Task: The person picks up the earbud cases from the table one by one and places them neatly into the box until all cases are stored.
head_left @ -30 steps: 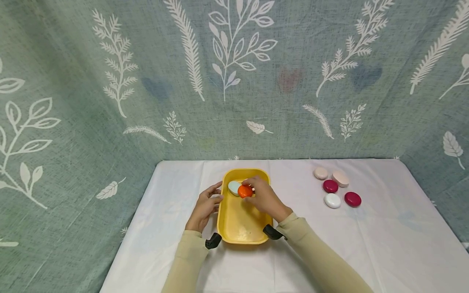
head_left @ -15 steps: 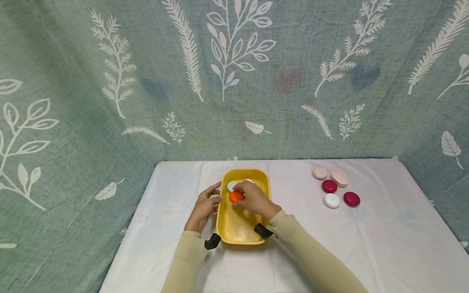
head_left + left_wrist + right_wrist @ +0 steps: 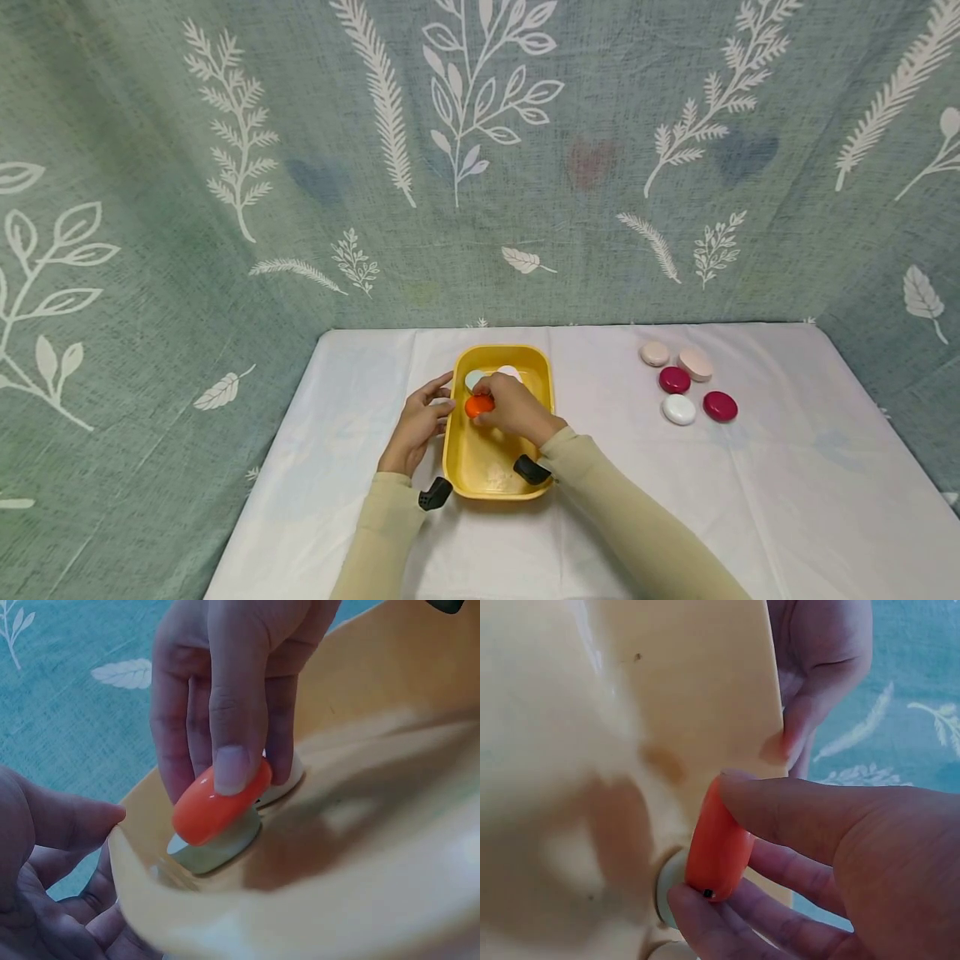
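My right hand [image 3: 519, 410] pinches a glossy orange rounded disc [image 3: 478, 407] between thumb and fingers, inside the yellow tray [image 3: 491, 475]. In the left wrist view the orange disc [image 3: 217, 802] is tilted, overlapping a pale green disc [image 3: 225, 847] on the tray floor. A small black spot marks its edge in the right wrist view. A white disc [image 3: 509, 372] lies farther back in the tray, partly hidden by the right hand. My left hand [image 3: 416, 425] holds the tray's left wall, thumb at the rim and the other fingers along the outside.
On the white cloth-covered table [image 3: 615, 500], to the right of the tray, several similar discs lie grouped: pale pink [image 3: 696, 364], dark red [image 3: 720, 407] and white [image 3: 678, 409]. A green leaf-patterned curtain [image 3: 480, 275] stands behind the table and along its sides.
My right hand has moved left and slightly nearer within the tray with the orange disc, uncovering the white disc at the back. The left hand and the tray have stayed in place.
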Demonstrator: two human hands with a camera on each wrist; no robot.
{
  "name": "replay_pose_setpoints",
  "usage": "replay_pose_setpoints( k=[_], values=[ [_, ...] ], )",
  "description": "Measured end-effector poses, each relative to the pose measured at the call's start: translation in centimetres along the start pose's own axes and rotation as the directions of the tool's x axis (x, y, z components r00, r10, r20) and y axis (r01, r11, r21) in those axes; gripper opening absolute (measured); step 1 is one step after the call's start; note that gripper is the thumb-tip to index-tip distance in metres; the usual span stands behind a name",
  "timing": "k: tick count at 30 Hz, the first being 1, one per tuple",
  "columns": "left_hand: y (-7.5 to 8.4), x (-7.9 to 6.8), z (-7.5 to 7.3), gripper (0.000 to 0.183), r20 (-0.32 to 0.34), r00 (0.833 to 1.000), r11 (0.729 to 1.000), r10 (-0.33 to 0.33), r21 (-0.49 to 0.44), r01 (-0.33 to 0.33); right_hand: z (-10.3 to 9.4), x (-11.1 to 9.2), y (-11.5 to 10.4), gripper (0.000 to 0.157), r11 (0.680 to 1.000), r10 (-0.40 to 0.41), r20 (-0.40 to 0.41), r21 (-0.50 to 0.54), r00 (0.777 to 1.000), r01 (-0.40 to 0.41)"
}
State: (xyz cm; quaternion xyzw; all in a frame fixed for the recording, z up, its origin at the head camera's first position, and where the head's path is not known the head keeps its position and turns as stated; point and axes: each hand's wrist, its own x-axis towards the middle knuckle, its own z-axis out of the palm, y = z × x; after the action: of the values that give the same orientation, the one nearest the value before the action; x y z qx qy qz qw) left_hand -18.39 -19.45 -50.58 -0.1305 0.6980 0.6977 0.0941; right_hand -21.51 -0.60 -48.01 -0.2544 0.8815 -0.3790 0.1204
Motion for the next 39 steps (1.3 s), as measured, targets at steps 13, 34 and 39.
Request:
replay_pose_setpoints(
  k=[13, 34, 39],
  values=[
    [-0.2, 0.0, -0.1, 0.054, 0.008, 1.0, 1.0, 0.008, -0.01, -0.008, 0.2, -0.3, 0.1, 0.038, 0.999, -0.031, 0.045, 0.006, 0.998, 0.031],
    [-0.1, 0.1, 0.0, 0.054, -0.006, 1.0, 1.0, -0.018, 0.015, 0.018, -6.7, -7.6, 5.0, 0.036, 0.993, -0.005, -0.275, 0.112, 0.961, 0.037],
    [-0.1, 0.1, 0.0, 0.054, -0.011, 1.0, 1.0, -0.018, 0.018, 0.018, -7.9, -9.8, 7.1, 0.035, 0.993, 0.042, -0.362, 0.119, 0.931, 0.002]
  ],
)
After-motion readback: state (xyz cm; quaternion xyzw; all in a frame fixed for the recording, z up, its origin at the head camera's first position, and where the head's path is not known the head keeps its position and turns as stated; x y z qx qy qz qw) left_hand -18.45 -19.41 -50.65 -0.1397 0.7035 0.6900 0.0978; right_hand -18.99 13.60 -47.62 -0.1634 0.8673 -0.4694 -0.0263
